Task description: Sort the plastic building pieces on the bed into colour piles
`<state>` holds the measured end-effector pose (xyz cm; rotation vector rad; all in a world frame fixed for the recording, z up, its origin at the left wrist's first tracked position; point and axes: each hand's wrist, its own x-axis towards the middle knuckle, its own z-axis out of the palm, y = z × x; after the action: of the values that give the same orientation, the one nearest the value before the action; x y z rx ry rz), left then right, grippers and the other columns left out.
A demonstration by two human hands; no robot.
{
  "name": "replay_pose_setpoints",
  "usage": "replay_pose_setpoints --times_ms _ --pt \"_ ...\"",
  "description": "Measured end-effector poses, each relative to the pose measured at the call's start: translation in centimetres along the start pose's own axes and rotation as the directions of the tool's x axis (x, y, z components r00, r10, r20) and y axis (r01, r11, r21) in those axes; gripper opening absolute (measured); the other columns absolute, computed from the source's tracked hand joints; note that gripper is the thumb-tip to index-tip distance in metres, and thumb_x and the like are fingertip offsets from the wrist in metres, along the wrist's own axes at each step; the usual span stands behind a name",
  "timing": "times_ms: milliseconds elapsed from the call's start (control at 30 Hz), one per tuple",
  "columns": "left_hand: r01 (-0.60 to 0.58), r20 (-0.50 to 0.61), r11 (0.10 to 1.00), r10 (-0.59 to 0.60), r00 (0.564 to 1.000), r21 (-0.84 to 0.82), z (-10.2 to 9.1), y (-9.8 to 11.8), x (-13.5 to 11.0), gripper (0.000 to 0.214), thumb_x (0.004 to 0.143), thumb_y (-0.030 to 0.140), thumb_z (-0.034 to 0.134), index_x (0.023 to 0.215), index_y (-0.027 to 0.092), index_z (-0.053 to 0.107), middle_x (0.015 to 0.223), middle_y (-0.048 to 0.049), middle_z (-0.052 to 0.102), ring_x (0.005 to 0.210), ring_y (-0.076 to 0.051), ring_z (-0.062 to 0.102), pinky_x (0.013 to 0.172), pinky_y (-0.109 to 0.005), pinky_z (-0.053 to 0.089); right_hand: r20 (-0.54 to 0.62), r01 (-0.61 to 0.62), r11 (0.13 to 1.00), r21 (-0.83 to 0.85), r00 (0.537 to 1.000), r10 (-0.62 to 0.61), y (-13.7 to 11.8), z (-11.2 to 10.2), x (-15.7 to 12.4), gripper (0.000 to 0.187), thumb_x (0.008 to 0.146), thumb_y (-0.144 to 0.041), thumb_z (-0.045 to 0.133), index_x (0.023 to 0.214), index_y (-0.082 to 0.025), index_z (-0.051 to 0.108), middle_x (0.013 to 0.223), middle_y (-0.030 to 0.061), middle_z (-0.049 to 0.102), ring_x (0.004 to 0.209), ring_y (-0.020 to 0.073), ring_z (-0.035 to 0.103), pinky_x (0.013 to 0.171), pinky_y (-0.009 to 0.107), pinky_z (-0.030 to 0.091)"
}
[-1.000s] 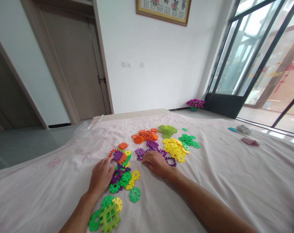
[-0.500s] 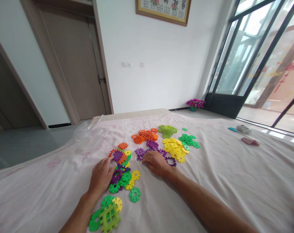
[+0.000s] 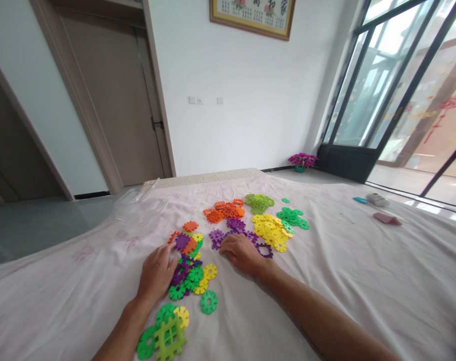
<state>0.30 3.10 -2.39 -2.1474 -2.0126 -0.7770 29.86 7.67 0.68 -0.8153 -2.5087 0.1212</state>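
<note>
My left hand [image 3: 158, 268] rests on the cloth at the left side of a mixed heap of plastic building pieces, thumb apart from the fingers. Its index fingertip reaches the edge of a purple square piece [image 3: 182, 242]. Green notched discs [image 3: 196, 274] and yellow notched discs [image 3: 210, 271] lie right of that hand. My right hand [image 3: 241, 252] is at the near side of a heap of purple pieces [image 3: 236, 224], fingers curled down together with the tips mostly hidden. A purple ring-shaped piece [image 3: 265, 250] lies beside its wrist.
Behind are heaps of orange pieces [image 3: 224, 210], light green pieces [image 3: 259, 202], yellow pieces [image 3: 272, 230] and green pieces [image 3: 292, 217]. A light green lattice piece [image 3: 170, 337] lies nearest me. A clear plastic bag [image 3: 137, 203] is at the far left, a pink folded object [image 3: 387, 218] at right.
Both hands and the pieces stay where they were; the view has shifted only very slightly.
</note>
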Motion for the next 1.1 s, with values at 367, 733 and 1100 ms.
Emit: replay_pose_setpoints --times_ms 367,733,1100 --pt "0.013 0.008 1.0 -0.013 1.0 -0.017 0.06 -0.01 0.0 0.038 0.089 0.025 0.045 0.125 0.018 0.056 0.126 -0.0084 0.062 0.118 -0.021 0.055 0.102 -0.038 0.039 0.0 0.006 1.0 -0.01 1.0 -0.006 -0.11 -0.24 -0.02 0.02 0.086 -0.009 0.054 0.092 -0.021 0.068 0.095 0.0034 0.068 0.093 0.0163 0.059 0.084 0.029 0.039" --pt "0.019 0.017 1.0 -0.018 1.0 -0.016 0.05 0.03 0.0 0.038 0.089 0.027 0.045 0.124 0.019 0.056 0.126 -0.0077 0.062 0.118 -0.021 0.055 0.102 -0.036 0.039 -0.021 0.009 1.0 0.007 1.0 -0.009 0.28 0.25 -0.16 0.02 0.085 -0.009 0.054 0.092 -0.021 0.068 0.096 0.0031 0.068 0.093 0.0162 0.059 0.084 0.029 0.04" --pt "0.012 0.007 1.0 -0.012 1.0 -0.02 0.29 -0.19 0.02 0.038 0.089 0.026 0.046 0.124 0.019 0.056 0.126 -0.0077 0.062 0.118 -0.021 0.055 0.102 -0.036 0.038 -0.014 0.009 1.0 0.005 1.0 -0.009 0.35 0.32 -0.09 0.02 0.086 -0.009 0.054 0.092 -0.022 0.068 0.095 0.0026 0.068 0.093 0.0156 0.059 0.086 0.029 0.04"
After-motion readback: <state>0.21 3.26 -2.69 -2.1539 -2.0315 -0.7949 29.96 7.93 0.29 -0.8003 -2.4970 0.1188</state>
